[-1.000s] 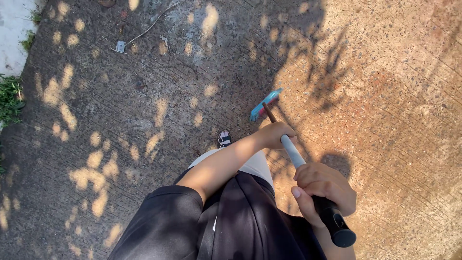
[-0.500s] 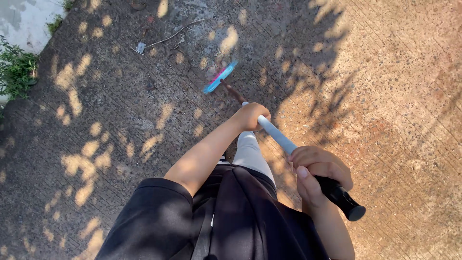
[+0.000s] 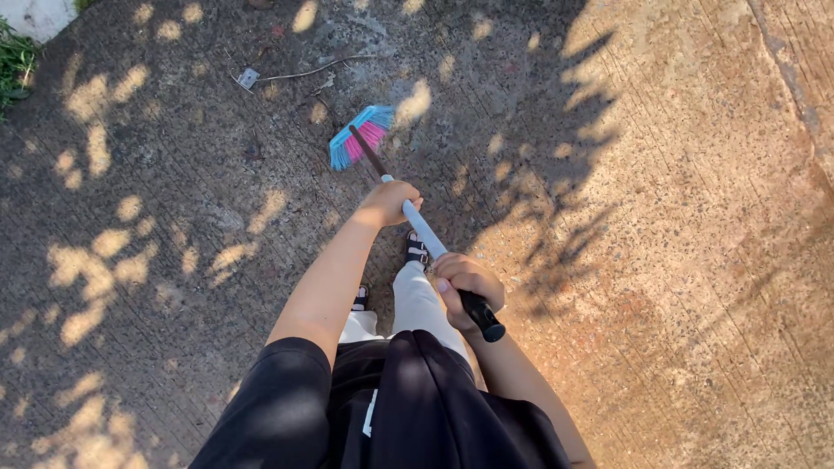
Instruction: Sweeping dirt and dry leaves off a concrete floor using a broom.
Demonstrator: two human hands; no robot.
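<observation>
I hold a broom with both hands. Its head [image 3: 360, 135] has blue and pink bristles and rests on the concrete ahead of my feet. A pale handle [image 3: 423, 228] with a black end grip runs back to me. My left hand [image 3: 389, 202] is closed around the handle lower down, nearer the bristles. My right hand [image 3: 467, 284] is closed on the upper part by the black grip [image 3: 482, 316]. Below the handle I see my pale trousers and dark sandals [image 3: 417, 250].
Rough concrete ground [image 3: 678, 226] lies all around, sunlit on the right and in dappled tree shade on the left. A thin twig [image 3: 326, 68] and a small scrap of litter [image 3: 248, 79] lie beyond the broom. Grass [image 3: 14, 65] edges the upper left corner.
The broom head has swung leftward and further out in front of me, and my left arm has stretched forward with it. Both hands keep their hold on the handle.
</observation>
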